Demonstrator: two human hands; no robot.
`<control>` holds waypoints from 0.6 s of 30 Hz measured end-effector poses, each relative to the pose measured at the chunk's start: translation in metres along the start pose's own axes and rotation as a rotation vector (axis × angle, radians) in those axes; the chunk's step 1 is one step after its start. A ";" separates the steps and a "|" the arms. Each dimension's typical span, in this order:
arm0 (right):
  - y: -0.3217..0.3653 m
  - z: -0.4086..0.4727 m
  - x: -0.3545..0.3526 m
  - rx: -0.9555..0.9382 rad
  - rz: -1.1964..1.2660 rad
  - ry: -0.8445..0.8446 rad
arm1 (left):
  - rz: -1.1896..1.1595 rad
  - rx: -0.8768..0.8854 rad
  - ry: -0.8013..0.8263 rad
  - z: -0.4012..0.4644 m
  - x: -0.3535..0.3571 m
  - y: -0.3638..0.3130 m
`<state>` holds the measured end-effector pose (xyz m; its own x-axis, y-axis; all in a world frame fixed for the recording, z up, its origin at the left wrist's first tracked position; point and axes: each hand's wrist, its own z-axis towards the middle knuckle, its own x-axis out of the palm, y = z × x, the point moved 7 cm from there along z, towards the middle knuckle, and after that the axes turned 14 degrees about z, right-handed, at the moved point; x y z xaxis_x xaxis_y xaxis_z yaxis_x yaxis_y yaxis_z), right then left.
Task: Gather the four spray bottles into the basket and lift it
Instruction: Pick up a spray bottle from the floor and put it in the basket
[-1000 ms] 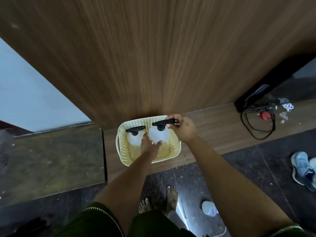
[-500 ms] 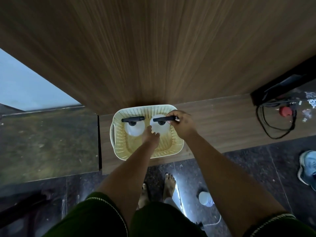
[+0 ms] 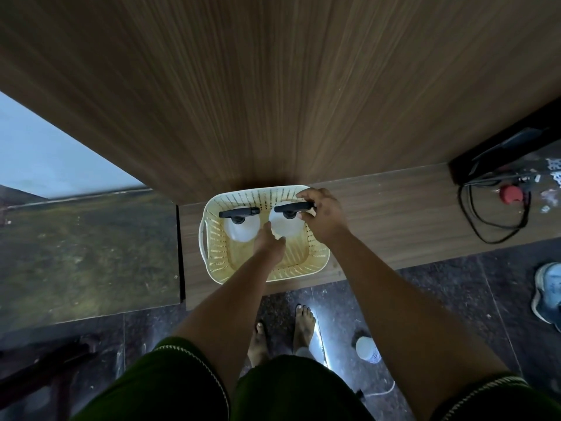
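Note:
A cream perforated basket (image 3: 212, 256) stands on a low wooden ledge against a wood-panel wall. Two white spray bottles with black trigger heads stand side by side in its far half. The left bottle (image 3: 241, 230) is untouched. My right hand (image 3: 323, 215) grips the black spray head of the right bottle (image 3: 288, 227). My left hand (image 3: 268, 243) reaches into the basket and touches that bottle's near side with thumb and fingers; whether it grips the bottle is hidden. The basket's near half shows bare floor.
The wooden ledge (image 3: 394, 214) runs right to a black cable loop (image 3: 491, 214) and a red round object (image 3: 511, 194). A dark glass-topped surface (image 3: 85, 247) lies left. On the dark floor are my bare feet, a white bottle (image 3: 367, 349) and a blue shoe (image 3: 548, 291).
The bottle my right hand grips came down from above the basket and now stands beside the other one. Both hands followed it. The camera shifted, moving the basket in frame.

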<state>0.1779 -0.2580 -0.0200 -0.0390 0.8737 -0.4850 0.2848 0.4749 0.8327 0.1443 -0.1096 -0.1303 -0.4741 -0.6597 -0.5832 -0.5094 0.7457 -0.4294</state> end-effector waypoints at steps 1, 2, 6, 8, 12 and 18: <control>0.001 -0.001 0.000 -0.001 -0.007 0.000 | 0.017 0.010 -0.006 0.000 -0.002 0.000; 0.002 -0.002 0.000 -0.003 -0.009 -0.003 | 0.027 0.019 -0.010 -0.001 -0.004 -0.001; 0.008 -0.006 -0.003 -0.008 -0.003 -0.024 | 0.068 0.058 -0.005 -0.010 -0.009 0.000; 0.012 -0.010 -0.005 -0.017 -0.013 -0.033 | 0.113 0.091 0.004 -0.017 -0.010 0.001; 0.021 -0.022 -0.009 -0.023 -0.023 -0.067 | 0.205 0.135 -0.076 -0.035 -0.022 0.005; 0.046 -0.047 -0.010 -0.064 -0.083 -0.142 | 0.161 0.207 -0.259 -0.069 -0.063 0.011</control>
<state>0.1463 -0.2398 0.0353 0.0776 0.8098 -0.5816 0.2243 0.5542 0.8016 0.1188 -0.0660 -0.0505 -0.3255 -0.5064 -0.7985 -0.2745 0.8587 -0.4327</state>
